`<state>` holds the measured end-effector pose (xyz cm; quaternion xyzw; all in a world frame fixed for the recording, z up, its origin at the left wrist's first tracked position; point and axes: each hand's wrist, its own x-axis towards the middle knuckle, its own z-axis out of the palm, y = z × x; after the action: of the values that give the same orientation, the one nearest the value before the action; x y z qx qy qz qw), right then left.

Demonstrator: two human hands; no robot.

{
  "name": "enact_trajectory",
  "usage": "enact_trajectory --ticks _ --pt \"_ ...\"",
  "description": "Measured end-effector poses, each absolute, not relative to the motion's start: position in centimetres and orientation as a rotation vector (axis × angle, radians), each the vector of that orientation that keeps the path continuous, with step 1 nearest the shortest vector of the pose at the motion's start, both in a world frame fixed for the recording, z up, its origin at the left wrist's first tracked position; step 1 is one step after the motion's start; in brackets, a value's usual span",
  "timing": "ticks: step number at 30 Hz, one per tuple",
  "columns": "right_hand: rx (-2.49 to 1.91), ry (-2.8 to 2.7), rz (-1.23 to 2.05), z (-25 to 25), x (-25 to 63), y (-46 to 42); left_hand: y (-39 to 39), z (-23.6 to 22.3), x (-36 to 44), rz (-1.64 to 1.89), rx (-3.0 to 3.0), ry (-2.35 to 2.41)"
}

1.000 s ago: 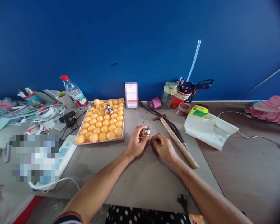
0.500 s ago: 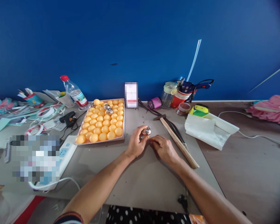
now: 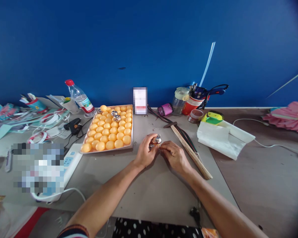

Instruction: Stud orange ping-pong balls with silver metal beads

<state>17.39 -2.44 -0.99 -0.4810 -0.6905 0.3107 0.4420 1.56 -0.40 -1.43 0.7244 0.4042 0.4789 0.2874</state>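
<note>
Pinched in my left hand is a shiny silver foil-wrapped ball, with an orange-brown tint on its lower side. My right hand is close beside it on the right, thumb and fingertips pressed together. Whatever sits between those fingertips is too small or hidden to make out. To the left lies a shallow box filled with rows of orange balls that look like table-tennis balls. Silver foil pieces rest on top of them.
A wooden-handled hammer lies right of my hands. Behind stand a blurred-out phone-like panel, a jar and a red cup. At left are a bottle, glue gun and power strip; at right, a white tray.
Very little differs. The fingers of my right hand have shifted slightly beside the foil-wrapped ball, and the whole view has moved a touch.
</note>
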Motion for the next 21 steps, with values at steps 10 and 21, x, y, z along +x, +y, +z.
enact_trajectory --ticks 10,21 --pt "-1.272 -1.19 1.137 -0.7 17.0 -2.4 -0.5 -1.1 1.6 1.251 1.921 1.098" --pt "-1.03 -0.964 1.405 0.1 16.8 -2.3 -0.6 -1.5 1.6 1.254 2.061 1.035"
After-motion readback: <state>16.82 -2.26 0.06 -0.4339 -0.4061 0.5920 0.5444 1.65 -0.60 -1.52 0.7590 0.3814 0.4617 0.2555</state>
